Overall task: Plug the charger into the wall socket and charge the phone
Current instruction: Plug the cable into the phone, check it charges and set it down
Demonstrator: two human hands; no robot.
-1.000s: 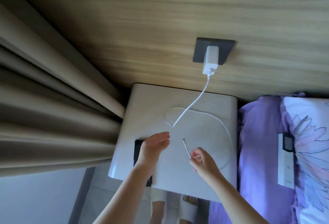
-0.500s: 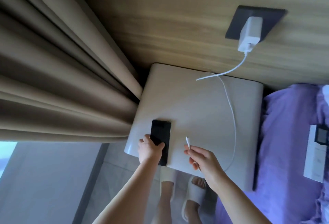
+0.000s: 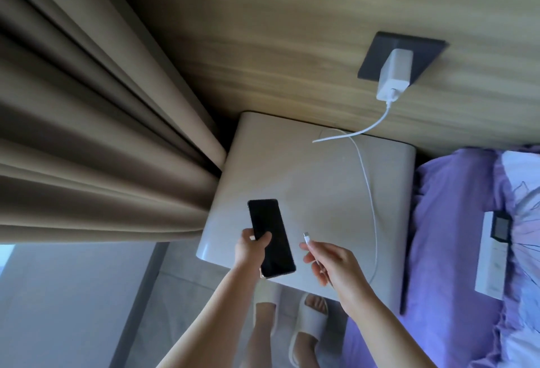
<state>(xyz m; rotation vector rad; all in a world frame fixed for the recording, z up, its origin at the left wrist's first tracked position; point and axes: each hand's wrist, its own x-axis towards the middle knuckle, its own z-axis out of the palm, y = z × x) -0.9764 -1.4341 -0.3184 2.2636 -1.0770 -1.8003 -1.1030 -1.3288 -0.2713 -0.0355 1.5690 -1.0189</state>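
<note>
A white charger [image 3: 394, 74] sits plugged into the dark wall socket [image 3: 429, 49] on the wooden wall. Its white cable [image 3: 368, 189] loops across the white bedside table [image 3: 315, 180] and down to my right hand [image 3: 336, 262]. That hand pinches the cable just behind its plug end [image 3: 306, 236], which points up and left. My left hand [image 3: 251, 250] grips a black phone [image 3: 270, 236], screen dark, lifted and tilted over the table's front left corner. The plug end and the phone are a short gap apart.
Heavy beige curtains [image 3: 96, 134] hang at the left, touching the table. A bed with purple sheets [image 3: 455, 236] lies to the right, with a white remote-like box [image 3: 493, 253] on it. My feet in white slippers [image 3: 306, 324] stand below the table.
My left hand reached to the phone lying on the table, grasped it and lifted it. My right hand kept the cable end and brought it closer to the phone.
</note>
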